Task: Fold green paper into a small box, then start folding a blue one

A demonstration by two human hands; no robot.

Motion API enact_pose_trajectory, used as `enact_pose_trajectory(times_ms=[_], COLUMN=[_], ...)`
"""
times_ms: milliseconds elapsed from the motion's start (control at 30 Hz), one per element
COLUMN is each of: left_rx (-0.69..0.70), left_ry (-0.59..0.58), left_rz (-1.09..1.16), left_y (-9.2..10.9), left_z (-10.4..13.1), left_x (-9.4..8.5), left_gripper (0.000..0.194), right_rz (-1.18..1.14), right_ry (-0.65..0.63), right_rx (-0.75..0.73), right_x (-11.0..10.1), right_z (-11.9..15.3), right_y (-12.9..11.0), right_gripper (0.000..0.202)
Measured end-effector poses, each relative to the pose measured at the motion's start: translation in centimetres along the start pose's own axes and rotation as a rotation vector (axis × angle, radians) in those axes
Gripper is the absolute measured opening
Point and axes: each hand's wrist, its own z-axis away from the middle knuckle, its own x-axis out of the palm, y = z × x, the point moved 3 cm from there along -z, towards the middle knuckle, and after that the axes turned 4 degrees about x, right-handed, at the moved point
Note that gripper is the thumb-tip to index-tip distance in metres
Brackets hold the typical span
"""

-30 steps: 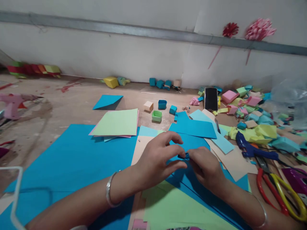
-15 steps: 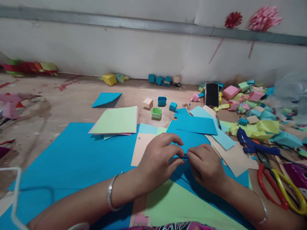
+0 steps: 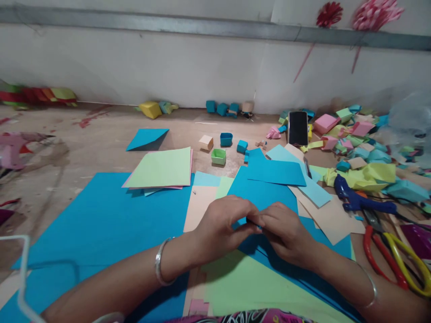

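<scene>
My left hand (image 3: 227,224) is closed, thumb and fingers pinching a small dark piece that is mostly hidden, perhaps blue paper. Meeting it fingertip to fingertip, my right hand (image 3: 286,229) is closed round the same spot. Both hands are above blue sheets (image 3: 242,184) and a light green sheet (image 3: 249,287). Beyond them stand a small green box (image 3: 218,156), a blue box (image 3: 226,139), a peach box (image 3: 206,142) and a blue cube (image 3: 242,146). A stack of light green and pink sheets (image 3: 161,168) lies left of my left hand.
On the right are a blue glue gun (image 3: 360,197), red-handled pliers (image 3: 380,251), yellow-handled scissors (image 3: 400,255), a phone (image 3: 298,128) and piled paper pieces (image 3: 362,128). A pink glue gun (image 3: 13,146) lies far left. A white wire frame (image 3: 23,269) rises at lower left.
My left fingers have closed in and now meet my right fingertips, and the small piece is more hidden. The view has shifted slightly.
</scene>
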Motion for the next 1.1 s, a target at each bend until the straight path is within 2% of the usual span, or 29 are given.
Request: enact_pose_trajectory(times_ms=[100, 167, 300, 333, 433, 533, 733, 867, 1000, 1100], left_rx=[-0.021, -0.020, -0.094, -0.147, -0.331, -0.414, -0.305, -0.241, -0.234, -0.237], left_ry=[0.034, 0.026, -0.012, -0.026, -0.074, -0.095, -0.079, -0.097, -0.105, -0.094], left_rz=[-0.010, -0.023, 0.014, 0.052, 0.142, 0.137, 0.000, 0.022, -0.001, 0.007], left_y=[0.2, 0.2, -0.3, -0.5, -0.9, -1.0, -0.5, -0.4, -0.7, -0.8], left_z=[0.0, -0.1, -0.5, -0.6, -0.8, -1.0, -1.2, -1.0, -0.6, -0.4], left_x=[0.0, -0.1, -0.2, -0.2, -0.2, -0.5, -1.2, -0.8, -0.1, 0.2], left_gripper=[0.011, 0.013, 0.036, 0.034, 0.011, 0.015, 0.019, 0.019, 0.038, 0.021], right_rz=[0.025, 0.064, 0.086, 0.080, 0.083, 0.095, 0.045, 0.051, 0.053, 0.088], right_ry=[-0.066, -0.038, 0.006, 0.005, 0.006, -0.002, 0.033, 0.079, 0.074, 0.054], right_rx=[-0.057, -0.057, -0.036, -0.038, -0.065, -0.081, -0.051, -0.018, -0.059, -0.114], right_x=[0.2, 0.2, 0.2, 0.2, 0.2, 0.3, -0.2, -0.4, -0.1, 0.0], right_z=[0.1, 0.1, 0.1, 0.0, 0.0, -0.1, -0.2, 0.0, 0.1, 0.2], right_y=[0.0, 0.1, 0.2, 0.2, 0.3, 0.2, -0.1, -0.1, -0.2, -0.4], right_gripper=[0.019, 0.017, 0.015, 0.015, 0.015, 0.013, 0.008, 0.010, 0.012, 0.016])
